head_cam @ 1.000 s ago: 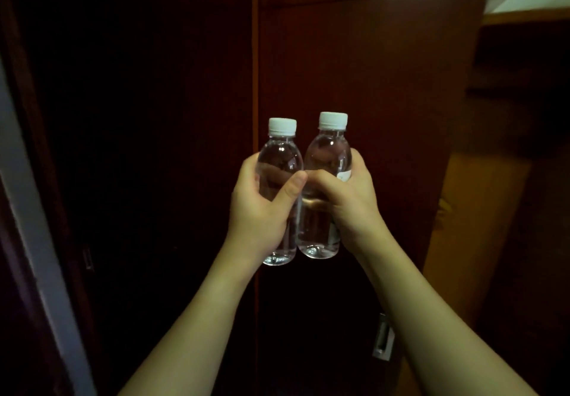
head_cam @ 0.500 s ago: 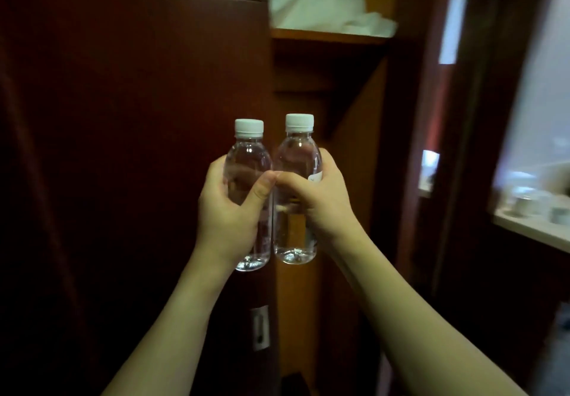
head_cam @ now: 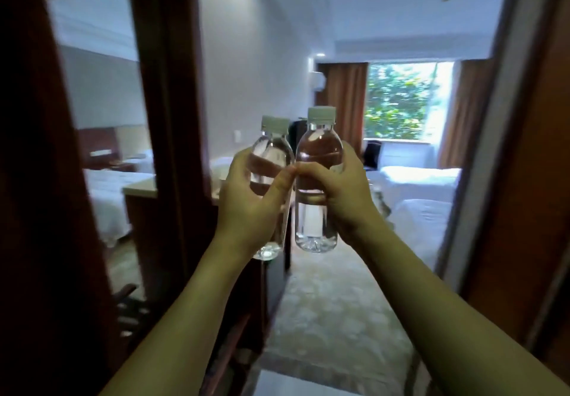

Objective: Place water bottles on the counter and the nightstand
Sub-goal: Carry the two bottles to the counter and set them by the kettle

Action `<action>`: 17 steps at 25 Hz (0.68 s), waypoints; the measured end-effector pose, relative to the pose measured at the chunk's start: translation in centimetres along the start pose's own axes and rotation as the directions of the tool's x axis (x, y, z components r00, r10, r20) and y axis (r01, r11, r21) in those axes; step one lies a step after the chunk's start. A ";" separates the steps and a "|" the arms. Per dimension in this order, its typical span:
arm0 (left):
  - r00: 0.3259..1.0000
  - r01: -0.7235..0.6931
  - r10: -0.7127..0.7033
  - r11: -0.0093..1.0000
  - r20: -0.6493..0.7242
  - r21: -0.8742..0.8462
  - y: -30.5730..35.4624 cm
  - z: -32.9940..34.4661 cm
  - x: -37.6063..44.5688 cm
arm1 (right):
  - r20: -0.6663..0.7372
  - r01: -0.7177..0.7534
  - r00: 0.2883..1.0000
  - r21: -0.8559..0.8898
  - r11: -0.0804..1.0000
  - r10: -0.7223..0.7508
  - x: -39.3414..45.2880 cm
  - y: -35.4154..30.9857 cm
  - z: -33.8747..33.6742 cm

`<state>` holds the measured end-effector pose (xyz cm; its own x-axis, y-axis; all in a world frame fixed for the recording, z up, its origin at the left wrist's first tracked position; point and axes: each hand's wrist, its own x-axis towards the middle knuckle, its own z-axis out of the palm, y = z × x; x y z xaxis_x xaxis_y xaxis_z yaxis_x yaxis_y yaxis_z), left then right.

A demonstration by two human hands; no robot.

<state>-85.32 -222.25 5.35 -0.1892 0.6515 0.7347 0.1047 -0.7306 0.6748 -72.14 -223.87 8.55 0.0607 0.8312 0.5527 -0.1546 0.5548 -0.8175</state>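
Two clear water bottles with white caps are held upright side by side at chest height in the head view. My left hand [head_cam: 246, 207] grips the left bottle [head_cam: 271, 155] around its middle. My right hand [head_cam: 339, 192] grips the right bottle [head_cam: 317, 149], which sits a little higher. The thumbs of both hands touch between the bottles. A pale counter top [head_cam: 140, 187] shows at the left, partly behind a dark wooden post and partly in a mirror. No nightstand can be made out.
A dark wooden frame with a mirror [head_cam: 98, 136] stands at the left and a wooden door edge [head_cam: 518, 161] at the right. A carpeted passage [head_cam: 333, 303] leads ahead to white beds [head_cam: 422, 186] and a bright window [head_cam: 401, 99] with brown curtains.
The view has swung right from the dark wardrobe doors to the open passage and bedroom. Both hands keep the same hold on the bottles, still side by side.
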 end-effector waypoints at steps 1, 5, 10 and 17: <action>0.999 0.007 -0.006 0.999 0.036 -0.053 -0.3 1.9 0.3 | -0.040 0.005 0.999 -0.042 0.999 -0.007 0.0 -0.5 -1.6; 0.989 0.010 0.017 0.984 0.150 -0.179 0.0 6.7 0.7 | -0.203 0.027 0.977 -0.146 0.989 -0.057 -0.9 -1.7 -5.7; 0.963 0.051 0.017 0.968 0.268 -0.244 -0.4 7.0 0.8 | -0.351 -0.012 0.934 -0.209 0.978 -0.064 -1.5 -1.5 -6.5; 0.957 0.117 -0.052 0.970 0.286 -0.213 -6.4 7.5 4.1 | -0.377 -0.052 0.922 -0.352 0.935 -0.090 1.7 2.9 -7.8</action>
<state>-79.40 -213.35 4.57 0.0930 0.7200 0.6877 -0.1283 -0.6762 0.7254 -64.78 -220.56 5.83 0.4418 0.7296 0.5221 0.1993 0.4876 -0.8500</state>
